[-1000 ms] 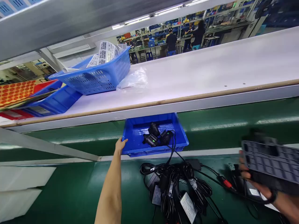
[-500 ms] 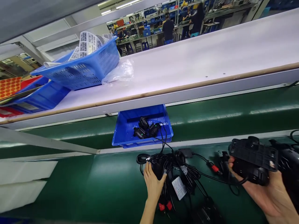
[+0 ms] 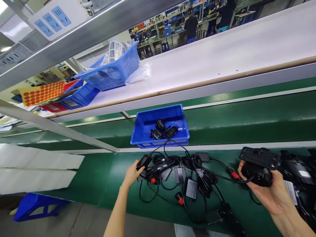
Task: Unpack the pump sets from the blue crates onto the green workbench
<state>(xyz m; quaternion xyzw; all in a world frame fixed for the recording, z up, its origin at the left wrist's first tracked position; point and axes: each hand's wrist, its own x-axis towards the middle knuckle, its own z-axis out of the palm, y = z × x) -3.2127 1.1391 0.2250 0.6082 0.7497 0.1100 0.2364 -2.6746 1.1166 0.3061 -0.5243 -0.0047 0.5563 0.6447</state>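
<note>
My left hand [image 3: 132, 173] is closed on a small black box [image 3: 144, 162] with a cable, at the left end of a heap of coiled black cables [image 3: 168, 161]. On the right, my right hand [image 3: 265, 187] grips a black device [image 3: 258, 172] with a flat bracket on top, held above the green table. A cable with a red connector [image 3: 234, 174] lies just left of it. Small flat boxes, one of them silvery [image 3: 191, 189], lie among the cables. Behind the heap, a blue bin [image 3: 142, 130] holds several black parts [image 3: 160, 125].
More black devices [image 3: 298, 171] lie at the far right. A white shelf [image 3: 209, 62] crosses behind, bearing a blue basket [image 3: 118, 70]. White foam sheets [image 3: 37, 158] lie at the left, above a blue stool [image 3: 37, 205]. People [image 3: 191, 26] are in the background.
My left hand has moved left from the middle of the cables, with the black box now in it. The cables are more spread out. The view has shifted, and my right hand still holds the device.
</note>
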